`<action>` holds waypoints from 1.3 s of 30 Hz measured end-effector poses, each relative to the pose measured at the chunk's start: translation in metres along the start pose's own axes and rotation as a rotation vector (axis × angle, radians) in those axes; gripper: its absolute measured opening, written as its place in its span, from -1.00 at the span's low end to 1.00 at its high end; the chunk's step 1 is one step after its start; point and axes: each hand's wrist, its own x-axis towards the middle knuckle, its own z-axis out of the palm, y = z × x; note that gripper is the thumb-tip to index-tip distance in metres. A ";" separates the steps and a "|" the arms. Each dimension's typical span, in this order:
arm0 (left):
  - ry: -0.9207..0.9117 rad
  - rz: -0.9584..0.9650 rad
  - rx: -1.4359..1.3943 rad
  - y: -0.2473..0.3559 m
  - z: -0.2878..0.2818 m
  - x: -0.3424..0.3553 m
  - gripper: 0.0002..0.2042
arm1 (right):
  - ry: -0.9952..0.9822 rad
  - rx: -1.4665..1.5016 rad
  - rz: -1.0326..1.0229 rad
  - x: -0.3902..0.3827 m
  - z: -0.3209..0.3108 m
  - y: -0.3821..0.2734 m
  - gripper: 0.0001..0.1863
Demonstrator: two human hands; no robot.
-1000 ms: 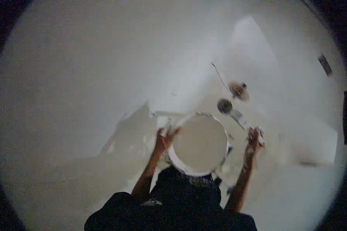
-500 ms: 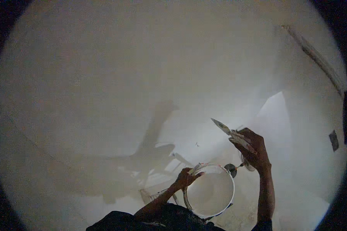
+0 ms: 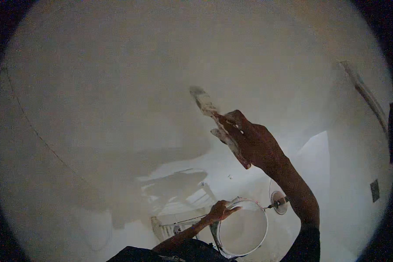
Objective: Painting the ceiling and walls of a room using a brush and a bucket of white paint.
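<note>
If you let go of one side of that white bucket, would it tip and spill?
Probably. The left hand grips the bucket only at its rim, so it could tilt. It looks filled with white paint, so likely heavy and sloshy. The paint-smeared rim may be slippery.

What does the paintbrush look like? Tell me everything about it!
The paintbrush is long, flat and pale, smeared all over with whitish paint. The right hand grips its handle in the middle. Its bristle end points up and to the left, against the pale wall; the handle's bare end sticks out below the hand. It sits tilted, high above the white bucket.
</note>
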 end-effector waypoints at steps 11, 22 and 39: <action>0.193 0.119 0.050 -0.036 0.038 0.011 -0.29 | 0.056 -0.117 -0.357 0.068 0.000 -0.027 -0.59; 0.167 0.130 0.011 -0.052 0.050 0.022 -0.26 | 0.124 -0.132 -0.581 0.083 -0.018 -0.026 -0.65; 0.186 0.094 -0.084 -0.040 0.039 0.016 -0.37 | 0.155 -0.094 -0.501 0.096 -0.022 -0.037 -0.72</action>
